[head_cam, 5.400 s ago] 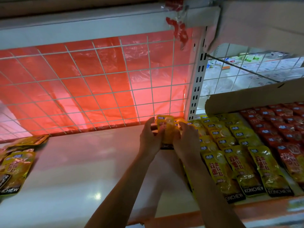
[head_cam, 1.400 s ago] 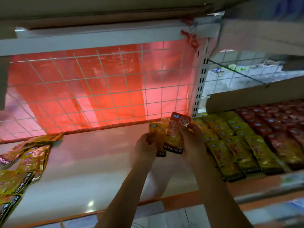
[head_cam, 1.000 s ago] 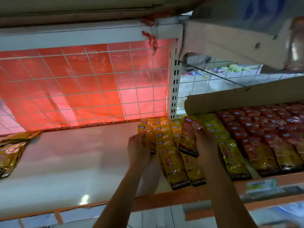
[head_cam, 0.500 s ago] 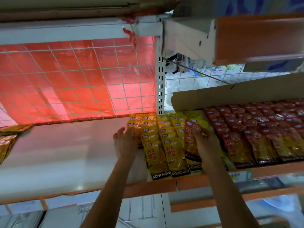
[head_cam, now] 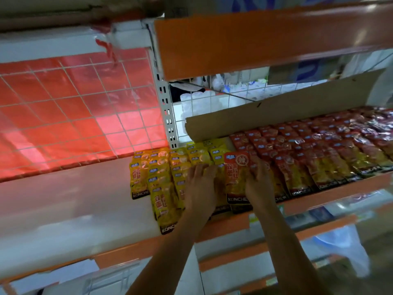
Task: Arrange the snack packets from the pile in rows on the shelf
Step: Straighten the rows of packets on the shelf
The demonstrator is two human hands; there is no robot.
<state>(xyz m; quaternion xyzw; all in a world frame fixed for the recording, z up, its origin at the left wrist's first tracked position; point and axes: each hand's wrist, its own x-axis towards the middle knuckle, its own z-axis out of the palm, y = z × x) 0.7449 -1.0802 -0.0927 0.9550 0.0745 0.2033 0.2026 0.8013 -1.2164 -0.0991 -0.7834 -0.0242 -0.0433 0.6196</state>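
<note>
Red-topped and gold below, the packet (head_cam: 235,177) I am placing lies flat on the shelf (head_cam: 63,205) under my right hand (head_cam: 258,184). That hand grips it along its right edge, fingers curled over the top corner. My thumb is hidden, so I judge the hold from the fingers alone. Its long axis runs from the back of the shelf toward the front lip (head_cam: 229,227), brand end nearest me, parallel to every row around it. It sits in the seam between the yellow packets (head_cam: 161,188) to its left and the red packets (head_cam: 308,154) to its right, overlapping the yellow side. My left hand (head_cam: 201,186) lies just beside it, fingers straight and pressing flat on the yellow rows, holding nothing. The right hand is the nearer one and, I think, the one to finish. The packet looks to belong with the red rows, so the move is a short slide to the right, its axis square to the lip. The pile itself is out of view.
</note>
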